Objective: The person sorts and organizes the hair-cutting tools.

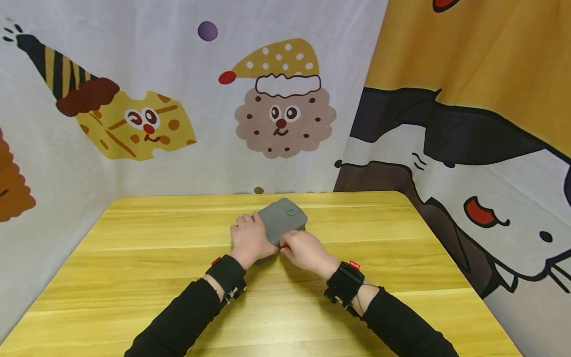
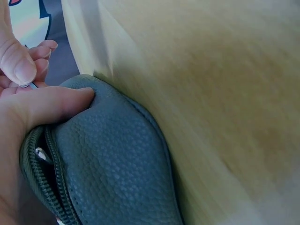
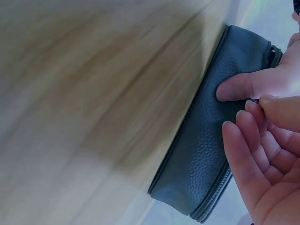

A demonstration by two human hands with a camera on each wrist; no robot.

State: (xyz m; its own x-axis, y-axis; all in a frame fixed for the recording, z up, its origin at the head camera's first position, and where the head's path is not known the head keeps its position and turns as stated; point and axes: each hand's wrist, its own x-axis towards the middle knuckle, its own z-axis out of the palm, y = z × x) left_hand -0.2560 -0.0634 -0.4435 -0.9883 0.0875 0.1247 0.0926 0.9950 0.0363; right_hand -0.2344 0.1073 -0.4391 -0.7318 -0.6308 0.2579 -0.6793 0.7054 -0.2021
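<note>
A grey zippered pouch (image 1: 281, 218) with pebbled, leather-like sides lies on the table, a snap tab at its far end. My left hand (image 1: 251, 239) grips its near part, fingers over the far side and thumb (image 2: 61, 104) pressed against the near side wall. With thumb and index finger, my right hand (image 1: 308, 252) pinches the small metal zipper pull (image 2: 33, 86) just beyond the left thumb. Beside the left hand, the zipper (image 2: 49, 187) is parted, and a shiny metal piece (image 2: 43, 155) shows in the gap. Further along, the zipper teeth (image 3: 213, 194) run together.
The wood-grain table (image 1: 147, 238) extends on both sides of the pouch. Behind it hangs a white curtain (image 1: 160, 49) with cartoon figures, and a yellow and black printed one (image 1: 468, 59) is at the right. Black wrist bands (image 1: 345, 282) with cameras sit on both wrists.
</note>
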